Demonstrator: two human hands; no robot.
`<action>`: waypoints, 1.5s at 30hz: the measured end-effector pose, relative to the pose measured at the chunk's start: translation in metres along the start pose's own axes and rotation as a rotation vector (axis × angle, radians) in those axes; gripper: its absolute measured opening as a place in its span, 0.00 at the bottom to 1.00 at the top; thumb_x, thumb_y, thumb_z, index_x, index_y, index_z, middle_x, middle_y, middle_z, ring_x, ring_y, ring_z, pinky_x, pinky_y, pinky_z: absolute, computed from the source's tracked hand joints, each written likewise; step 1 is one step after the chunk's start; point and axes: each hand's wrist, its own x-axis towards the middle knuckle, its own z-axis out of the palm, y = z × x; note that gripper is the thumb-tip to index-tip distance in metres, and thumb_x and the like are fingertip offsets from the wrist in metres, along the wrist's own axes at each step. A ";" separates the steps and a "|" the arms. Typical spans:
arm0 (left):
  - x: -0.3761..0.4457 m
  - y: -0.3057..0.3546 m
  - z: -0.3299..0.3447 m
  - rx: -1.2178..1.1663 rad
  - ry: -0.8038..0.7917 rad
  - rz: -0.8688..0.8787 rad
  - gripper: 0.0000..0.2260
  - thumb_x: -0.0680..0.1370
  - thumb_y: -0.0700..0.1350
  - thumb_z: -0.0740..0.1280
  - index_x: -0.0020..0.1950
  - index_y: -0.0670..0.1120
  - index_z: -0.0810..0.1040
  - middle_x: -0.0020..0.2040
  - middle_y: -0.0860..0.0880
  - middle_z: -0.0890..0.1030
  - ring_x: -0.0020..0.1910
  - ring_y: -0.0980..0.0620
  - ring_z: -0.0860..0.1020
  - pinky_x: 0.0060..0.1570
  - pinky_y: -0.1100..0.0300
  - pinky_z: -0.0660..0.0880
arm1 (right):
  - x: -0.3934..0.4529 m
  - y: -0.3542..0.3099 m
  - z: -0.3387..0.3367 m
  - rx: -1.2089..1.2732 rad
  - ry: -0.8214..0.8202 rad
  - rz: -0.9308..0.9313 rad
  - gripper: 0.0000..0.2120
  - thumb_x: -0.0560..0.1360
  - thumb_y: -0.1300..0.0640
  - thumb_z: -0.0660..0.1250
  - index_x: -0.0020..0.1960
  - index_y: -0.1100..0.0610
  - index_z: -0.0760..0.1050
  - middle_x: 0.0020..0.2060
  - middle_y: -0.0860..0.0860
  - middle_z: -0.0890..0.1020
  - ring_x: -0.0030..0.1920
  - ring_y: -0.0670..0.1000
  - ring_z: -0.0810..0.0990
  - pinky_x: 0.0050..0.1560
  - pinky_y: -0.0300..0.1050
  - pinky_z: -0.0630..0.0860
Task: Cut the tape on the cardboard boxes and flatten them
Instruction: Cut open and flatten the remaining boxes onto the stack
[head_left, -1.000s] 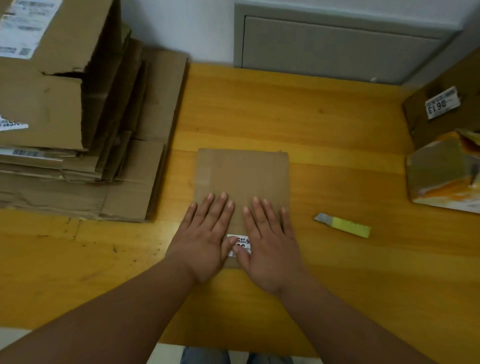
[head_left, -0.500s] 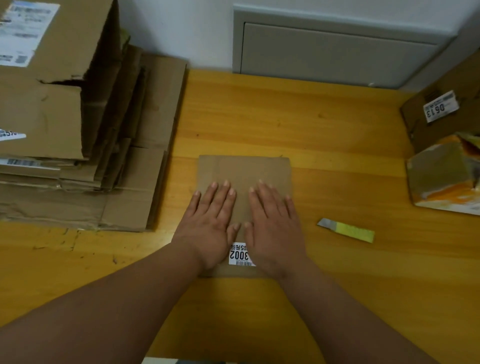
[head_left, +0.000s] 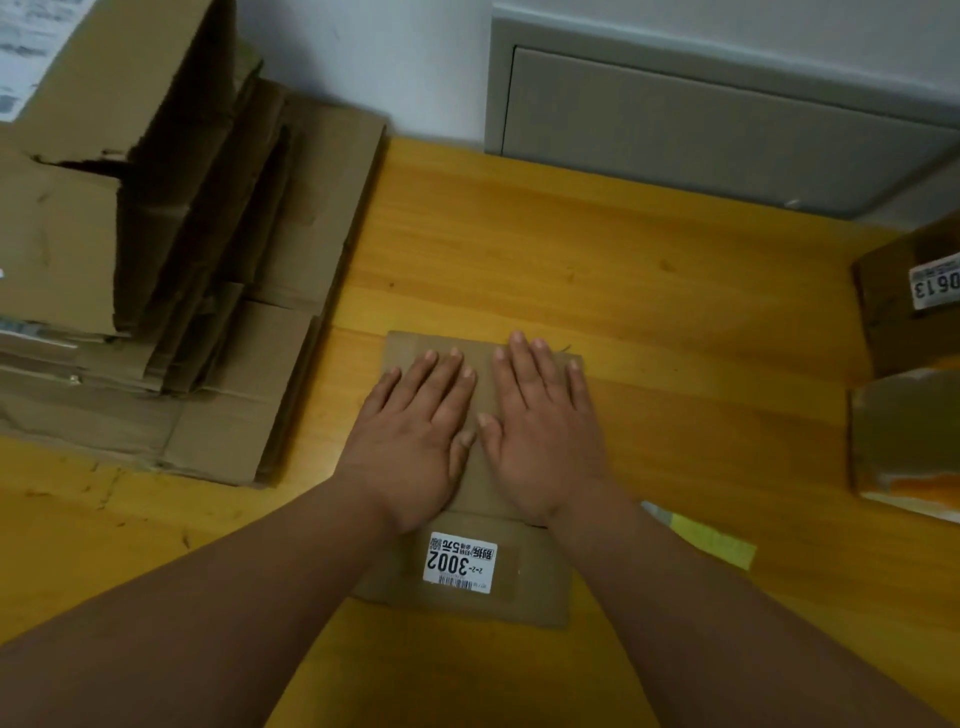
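Note:
A small flattened cardboard box (head_left: 535, 587) lies on the wooden table (head_left: 649, 312) in front of me, with a white label reading 3002 on its near part. My left hand (head_left: 415, 436) and my right hand (head_left: 540, 431) lie side by side on its far half, palms down, fingers straight, pressing it flat. A yellow box cutter (head_left: 711, 540) lies on the table just right of my right forearm, partly hidden by it.
A tall stack of flattened cardboard (head_left: 156, 270) fills the left side. At the right edge stand a brown box labelled 0613 (head_left: 904, 306) and a taped box with orange tape (head_left: 904, 441). A grey panel (head_left: 701, 119) lines the back wall.
Both hands have slid forward along the flattened box, from its near end to its far half, uncovering the 3002 label. The view has moved closer.

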 end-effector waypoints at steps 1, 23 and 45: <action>0.006 0.000 -0.006 -0.043 0.047 -0.002 0.29 0.80 0.57 0.43 0.80 0.47 0.56 0.80 0.47 0.56 0.79 0.45 0.55 0.74 0.50 0.53 | 0.001 0.002 0.003 -0.017 -0.002 0.003 0.31 0.80 0.41 0.37 0.79 0.53 0.37 0.79 0.51 0.38 0.78 0.52 0.34 0.76 0.58 0.35; -0.033 -0.007 0.001 -0.021 -0.038 0.081 0.29 0.81 0.60 0.39 0.79 0.48 0.37 0.79 0.50 0.35 0.77 0.52 0.32 0.75 0.53 0.33 | -0.037 -0.017 0.013 0.011 -0.059 0.031 0.31 0.79 0.42 0.34 0.78 0.52 0.32 0.77 0.50 0.30 0.75 0.50 0.26 0.74 0.60 0.31; -0.089 0.018 0.008 -0.322 -0.055 -0.446 0.41 0.75 0.59 0.68 0.79 0.56 0.46 0.77 0.48 0.52 0.69 0.42 0.59 0.62 0.48 0.69 | -0.115 -0.064 0.025 0.360 0.028 0.636 0.44 0.72 0.34 0.65 0.79 0.49 0.47 0.78 0.56 0.52 0.75 0.60 0.53 0.71 0.57 0.60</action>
